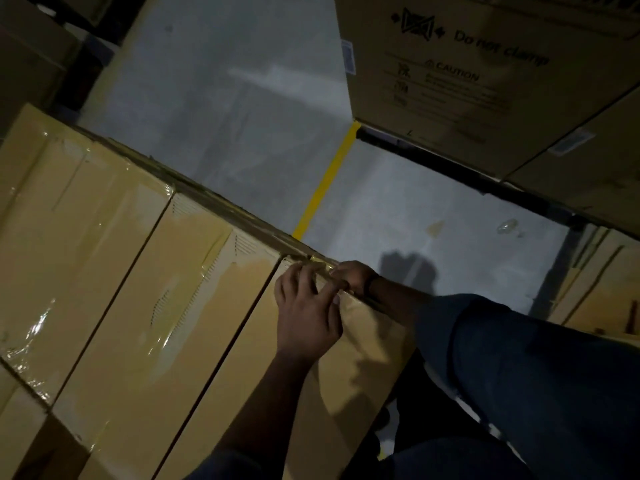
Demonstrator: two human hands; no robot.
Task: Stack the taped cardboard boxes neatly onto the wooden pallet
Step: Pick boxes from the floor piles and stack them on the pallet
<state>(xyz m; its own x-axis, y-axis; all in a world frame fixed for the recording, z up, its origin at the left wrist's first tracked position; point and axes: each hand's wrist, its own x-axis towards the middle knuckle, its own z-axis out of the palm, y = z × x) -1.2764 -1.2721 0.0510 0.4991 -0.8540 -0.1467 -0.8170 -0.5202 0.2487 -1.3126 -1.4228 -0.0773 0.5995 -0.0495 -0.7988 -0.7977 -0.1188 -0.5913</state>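
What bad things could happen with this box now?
1. The left hand and right hand both crowd one far corner of the end box; lifted from there, it might tilt or slip.
2. Glossy tape covers the neighbouring boxes, so fingers may slide on such surfaces.
3. The place is dim, so a crooked edge could go unnoticed.

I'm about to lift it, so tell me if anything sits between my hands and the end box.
Nothing visible does: the left hand and right hand touch the end box at its far top corner. The pallet is out of view, so that path cannot be judged.
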